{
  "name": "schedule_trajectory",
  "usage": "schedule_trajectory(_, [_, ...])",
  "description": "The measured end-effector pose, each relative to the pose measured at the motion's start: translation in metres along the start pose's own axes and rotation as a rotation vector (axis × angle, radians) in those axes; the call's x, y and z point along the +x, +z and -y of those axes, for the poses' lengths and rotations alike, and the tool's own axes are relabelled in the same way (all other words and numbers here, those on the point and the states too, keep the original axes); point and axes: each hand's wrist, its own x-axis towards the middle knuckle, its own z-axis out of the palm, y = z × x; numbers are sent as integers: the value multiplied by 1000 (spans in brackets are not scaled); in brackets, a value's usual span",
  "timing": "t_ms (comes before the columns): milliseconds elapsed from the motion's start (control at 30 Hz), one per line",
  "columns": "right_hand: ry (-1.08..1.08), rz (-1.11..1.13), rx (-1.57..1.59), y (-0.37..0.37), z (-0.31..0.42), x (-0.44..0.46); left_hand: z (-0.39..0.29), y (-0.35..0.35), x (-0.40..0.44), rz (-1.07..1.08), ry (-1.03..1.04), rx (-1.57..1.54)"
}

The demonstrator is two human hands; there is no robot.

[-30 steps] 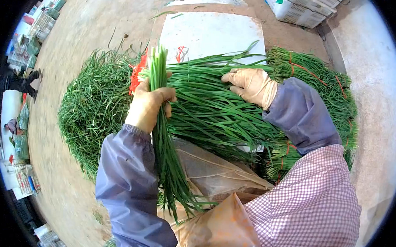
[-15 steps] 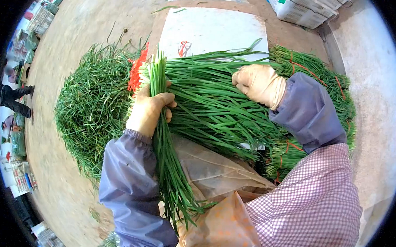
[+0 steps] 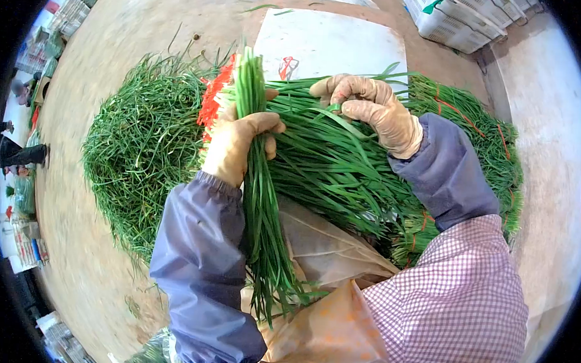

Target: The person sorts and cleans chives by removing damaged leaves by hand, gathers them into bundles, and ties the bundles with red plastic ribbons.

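My left hand (image 3: 243,140), in a pale glove, is closed round an upright bunch of garlic chives (image 3: 249,89). The bunch's pale cut ends point up, and its green leaves hang down past my sleeve. My right hand (image 3: 371,110), gloved too, is bent over the loose pile of garlic chives (image 3: 331,151), with thumb and fingertips pinching a green chive leaf (image 3: 354,128). Red ties (image 3: 216,94) lie at the root end of the pile, just behind my left hand.
A tangled heap of chives (image 3: 146,152) lies on the floor at left. Tied bundles (image 3: 465,118) are stacked at right. Beyond the pile is a white board (image 3: 329,40) with a red tie on it. White crates (image 3: 450,23) stand at the back right; a person's leg (image 3: 26,155) shows far left.
My right hand has moved slightly left and turned, its fist loosened into a pinch on a leaf. My left hand still grips the bunch. The whole view has shifted a little.
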Motion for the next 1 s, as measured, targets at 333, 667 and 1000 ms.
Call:
schedule_trajectory(333, [279, 17, 647, 17, -38, 28, 9, 1, 20, -50, -289, 163])
schedule_trajectory(667, [383, -106, 431, 10, -13, 13, 25, 4, 32, -45, -251, 310])
schedule_trajectory(1000, [-332, -649, 721, -143, 29, 23, -7, -11, -37, -78, 136, -152])
